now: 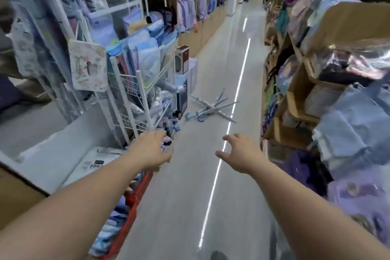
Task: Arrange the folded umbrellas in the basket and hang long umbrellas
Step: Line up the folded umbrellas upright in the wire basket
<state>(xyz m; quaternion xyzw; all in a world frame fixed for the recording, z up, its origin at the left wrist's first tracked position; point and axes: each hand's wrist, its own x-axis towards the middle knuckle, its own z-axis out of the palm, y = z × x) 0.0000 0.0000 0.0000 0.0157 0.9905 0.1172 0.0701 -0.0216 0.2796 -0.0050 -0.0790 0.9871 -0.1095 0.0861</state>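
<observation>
White wire rack [135, 95] as landmark, 2 basket tiers visible. Upper tier: flat blue packaged goods standing on edge. Lower tier: folded umbrellas [157, 101] in grey and lilac sleeves, piled loosely, count lost to blur. Just below the rack, nearer the camera: red crate [137, 194] with blue-and-white striped items inside. Right of the rack, on the floor [179, 207]: long umbrellas [211, 108] in a crossed heap, lying flat, long axes fanning away from the rack, tips up and right, curved handles at the rack end. Left hand [149, 151] just beside the rack's lower corner, fingers loose, gripping nothing. Right hand [240, 154] well right of the rack, over the floor, fingers spread, released, nothing in it.
</observation>
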